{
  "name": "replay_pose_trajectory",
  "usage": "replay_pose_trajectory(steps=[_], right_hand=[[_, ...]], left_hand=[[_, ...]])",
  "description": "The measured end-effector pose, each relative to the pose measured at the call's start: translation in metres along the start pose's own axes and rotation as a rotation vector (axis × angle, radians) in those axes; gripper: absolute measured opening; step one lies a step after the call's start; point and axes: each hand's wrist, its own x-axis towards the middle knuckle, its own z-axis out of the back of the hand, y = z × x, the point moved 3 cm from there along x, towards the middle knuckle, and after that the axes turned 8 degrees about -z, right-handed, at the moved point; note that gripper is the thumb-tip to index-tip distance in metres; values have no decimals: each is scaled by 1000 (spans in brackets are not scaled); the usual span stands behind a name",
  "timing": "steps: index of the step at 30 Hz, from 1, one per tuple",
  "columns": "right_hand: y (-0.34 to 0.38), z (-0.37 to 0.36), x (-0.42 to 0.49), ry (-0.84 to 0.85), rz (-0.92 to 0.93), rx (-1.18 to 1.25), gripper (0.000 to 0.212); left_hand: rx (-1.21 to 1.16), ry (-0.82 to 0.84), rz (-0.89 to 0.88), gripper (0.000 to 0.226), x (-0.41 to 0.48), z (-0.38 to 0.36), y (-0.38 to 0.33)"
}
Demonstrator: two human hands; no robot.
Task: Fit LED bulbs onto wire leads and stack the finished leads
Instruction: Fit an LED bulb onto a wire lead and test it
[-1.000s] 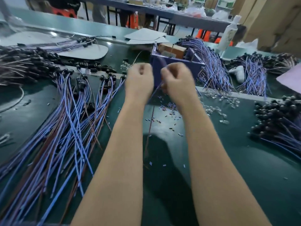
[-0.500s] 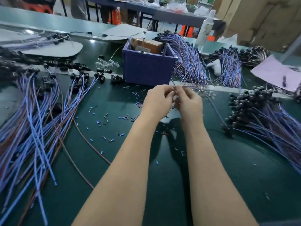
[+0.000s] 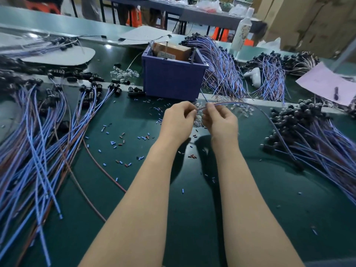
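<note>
My left hand point(image 3: 178, 119) and my right hand point(image 3: 221, 120) meet above the green mat, fingertips pinched together on the end of one blue-and-brown wire lead point(image 3: 269, 120). That lead arcs away to the right toward a pile of leads with black sockets point(image 3: 308, 132). Clear LED bulbs point(image 3: 244, 110) lie scattered just beyond and under my hands; whether a bulb is between my fingers is hidden. A large fan of leads point(image 3: 44, 143) covers the left side of the mat.
A purple bin point(image 3: 173, 79) with a brown box stands right behind my hands. More clear bulbs point(image 3: 124, 74) and wire bundles point(image 3: 221, 68) lie on the far strip. Small cut insulation bits point(image 3: 119, 141) litter the mat. A pink paper point(image 3: 327, 83) sits far right.
The view has shifted left to right, so the bin now sits behind my hands. My hands stayed pinched together on the lead, which now trails right toward the socket pile.
</note>
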Motion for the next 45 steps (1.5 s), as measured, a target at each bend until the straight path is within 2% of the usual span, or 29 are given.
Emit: replay_pose_trajectory(steps=[3,8,19,24,26,29,31,33,36,38,40,42,43,45], right_hand=[[0,0,1,-55,86,-77,23],[-1,11,5,-176,84,38,22],[-6,12,9,-249,53,142,24],[8,39,15,-391,36,314,27],[6,35,12,-334,-9,346,23],[2,16,6,-176,-125,439,18],[0,5,3,-70,-206,504,18],[-3,-4,0,18,-265,510,18],[-9,-15,-7,84,-329,337,20],[-11,-19,-11,137,-365,173,24],[-7,-20,-16,230,-305,-82,29],[1,-22,-20,273,-100,-288,33],[7,-22,-22,242,39,-362,33],[19,-19,-25,56,344,-515,28]], left_hand=[[8,-10,30,15,0,1,2],[158,-44,89,18,-1,3,7],[98,10,99,17,0,4,2],[107,-152,189,18,1,23,14],[114,-165,146,21,1,20,10],[146,-64,38,24,2,4,4],[56,-16,3,22,1,-1,2],[-133,32,18,23,0,-7,-1],[-284,-4,45,19,-1,-11,-4],[-323,-108,72,13,0,-6,-2],[-380,-226,120,13,2,0,4],[-461,-343,169,17,2,5,9],[-495,-399,192,20,1,8,11],[-543,-486,228,23,1,11,15]])
